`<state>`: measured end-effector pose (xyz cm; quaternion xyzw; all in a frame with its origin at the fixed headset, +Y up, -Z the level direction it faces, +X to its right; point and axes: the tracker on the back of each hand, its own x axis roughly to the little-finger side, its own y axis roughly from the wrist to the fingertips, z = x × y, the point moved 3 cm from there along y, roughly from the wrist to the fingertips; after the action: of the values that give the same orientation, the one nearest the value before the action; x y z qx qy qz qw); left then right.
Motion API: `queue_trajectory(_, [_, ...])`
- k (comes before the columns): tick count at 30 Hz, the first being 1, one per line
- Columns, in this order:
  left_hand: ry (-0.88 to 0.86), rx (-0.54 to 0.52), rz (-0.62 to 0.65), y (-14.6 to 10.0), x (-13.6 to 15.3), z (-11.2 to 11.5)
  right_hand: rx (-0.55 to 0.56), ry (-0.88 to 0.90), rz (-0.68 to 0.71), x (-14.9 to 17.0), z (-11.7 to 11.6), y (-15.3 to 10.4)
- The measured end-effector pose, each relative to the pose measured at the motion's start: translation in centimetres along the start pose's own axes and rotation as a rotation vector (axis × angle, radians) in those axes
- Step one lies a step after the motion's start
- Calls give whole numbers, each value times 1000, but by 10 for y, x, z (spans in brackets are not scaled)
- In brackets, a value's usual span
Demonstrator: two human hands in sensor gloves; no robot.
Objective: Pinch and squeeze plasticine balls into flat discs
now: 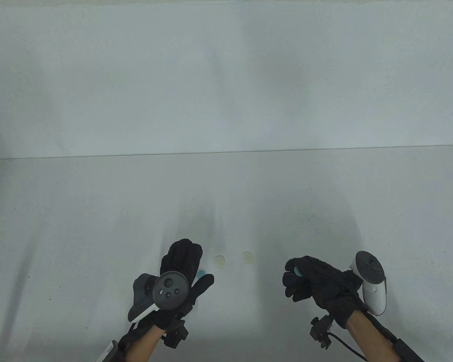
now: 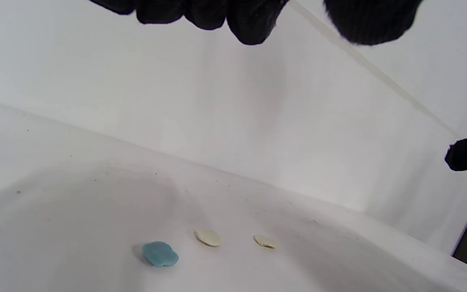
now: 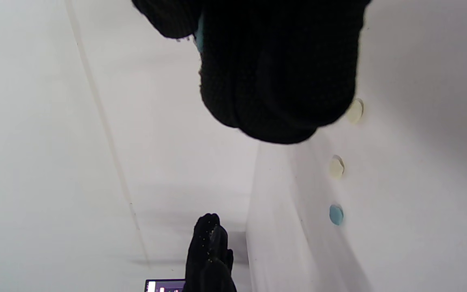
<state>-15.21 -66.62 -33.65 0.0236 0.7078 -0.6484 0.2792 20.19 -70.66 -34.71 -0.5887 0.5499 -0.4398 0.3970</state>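
Table view: left hand (image 1: 181, 273) hovers over the white table (image 1: 79, 233) near the front edge, fingers (image 1: 185, 250) spread and loose, gripping nothing; tracker (image 1: 171, 290) sits on the back of it. A flattened blue disc (image 2: 160, 254) lies on the table under that hand, only a sliver of it showing between thumb and fingers from above. Left wrist view shows it clearly: flat, slightly lumpy outline, nothing touching it. Two cream discs (image 1: 219, 260) and (image 1: 248, 256) lie just to the right of it in a rough row, apart from each other and from the blue one; the second has a ragged edge in the left wrist view. Right hand (image 1: 317, 283) is well right of the row, raised off the table, fingers curled closed with thumb and fingertips pinching a blue plasticine piece (image 1: 297, 270). Only a small blue patch is visible at the fingertips; right wrist view shows a thin blue strip (image 3: 199, 34) between the gloved fingers, so can't tell its shape. White tracker (image 1: 370, 281) sits on the back of that hand.
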Motion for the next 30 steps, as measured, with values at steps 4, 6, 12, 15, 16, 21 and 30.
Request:
queue_trajectory(4, [-4, 2, -1, 0, 0, 0, -69, 63, -8, 5, -2, 1])
queue_trajectory(6, [1, 4, -2, 0, 0, 0, -63, 57, -13, 6, -2, 1])
queue_trajectory(12, [-1, 6, -2, 0, 0, 0, 0, -33, -11, 1, 2, 0])
queue_trajectory(15, [-6, 6, 1, 1, 0, 0, 26, -95, -10, -1, 2, 0])
queue_trajectory(16, [-5, 8, 1, 1, 0, 1, 32, -98, -8, -1, 2, 0])
queue_trajectory(21, [-7, 0, 6, 0, -1, -1, 67, -126, -5, -2, 3, -1])
queue_trajectory(30, [-4, -11, 7, -1, -1, -3, 33, -49, -1, -1, 3, -2])
